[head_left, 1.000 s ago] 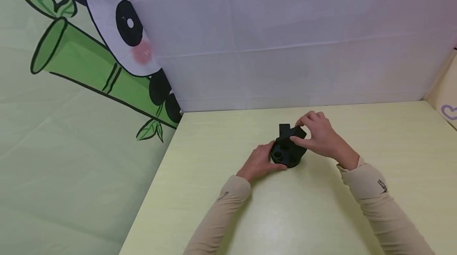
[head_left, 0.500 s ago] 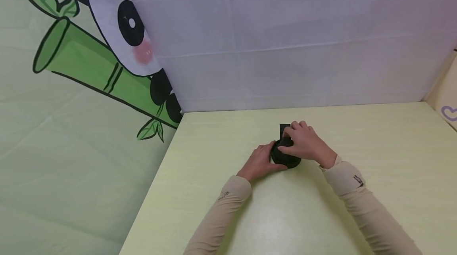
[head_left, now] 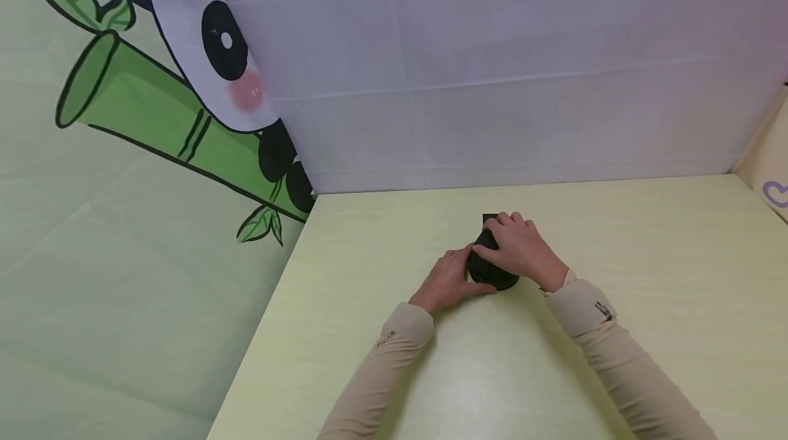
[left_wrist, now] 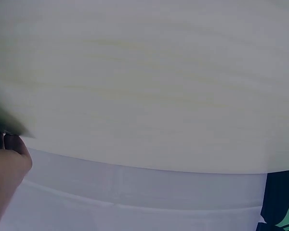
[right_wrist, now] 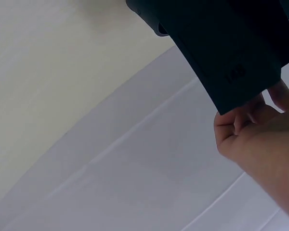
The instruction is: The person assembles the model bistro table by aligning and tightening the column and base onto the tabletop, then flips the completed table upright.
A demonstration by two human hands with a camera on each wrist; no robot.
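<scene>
On the table stands a black object with a round base [head_left: 496, 278]. A flat black upright tab [head_left: 489, 217] shows at its back. My left hand [head_left: 446, 282] holds the base from the left, thumb along the front and fingers around the side. From the right, my right hand [head_left: 522, 248] grips a black upper piece [head_left: 486, 240] between thumb and fingers, low over the base, and covers much of it. In the right wrist view, a dark block-like part [right_wrist: 231, 57] with a faint mark fills the top right, fingers at its lower edge. The left wrist view has only part of a hand [left_wrist: 9, 166].
Both hands work at the far half of a pale yellow table [head_left: 369, 235]. Behind it hangs a white cloth [head_left: 492, 84] with a panda and bamboo print [head_left: 148, 105] at its left. A pale panel with a purple heart [head_left: 777, 193] stands at the right edge.
My right hand has moved left over the base, bringing the upper piece with it. The round ring that showed on the base is now covered. My left hand has stayed in place.
</scene>
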